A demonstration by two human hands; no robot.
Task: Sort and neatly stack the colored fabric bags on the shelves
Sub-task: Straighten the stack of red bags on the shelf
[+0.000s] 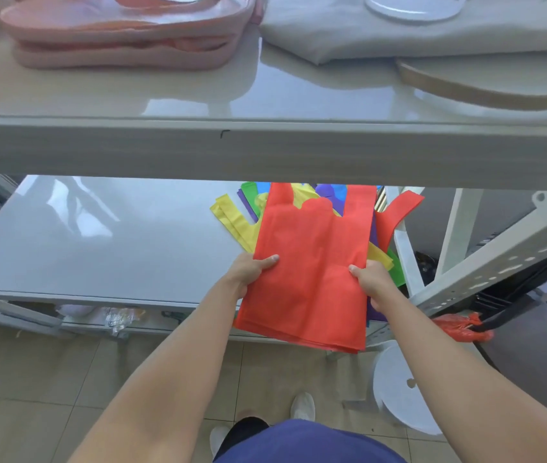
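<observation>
On the upper shelf [265, 148], at the far left, a stack of pink bags [125, 31] lies flat, with the glossy grey lower shelf [98, 235] showing beneath it. Toward the middle, the person's left hand [252, 272] grips the left edge of a stack of red bags [312, 262], thumb on top and fingers curled underneath. The red bags are held flat and roughly level over the right end of the lower shelf; their handles point toward the back, and their near end hangs out past the shelf's front edge. Under and behind them sits a loose pile of yellow bags [232, 218], with green, blue and purple ones fanned out at different angles. The right hand [375, 282] pinches the right edge of the red stack in the same way, thumb on top and fingers below. Just beyond it a stray red handle [399, 208] sticks out past the shelf's white post. Further right, folded grey fabric [399, 31] and a round board [492, 81] rest on the upper shelf, a white stool [402, 389] stands on the tiled floor, and a crumpled red plastic bag [462, 329] hangs beside a perforated metal upright [499, 255]
</observation>
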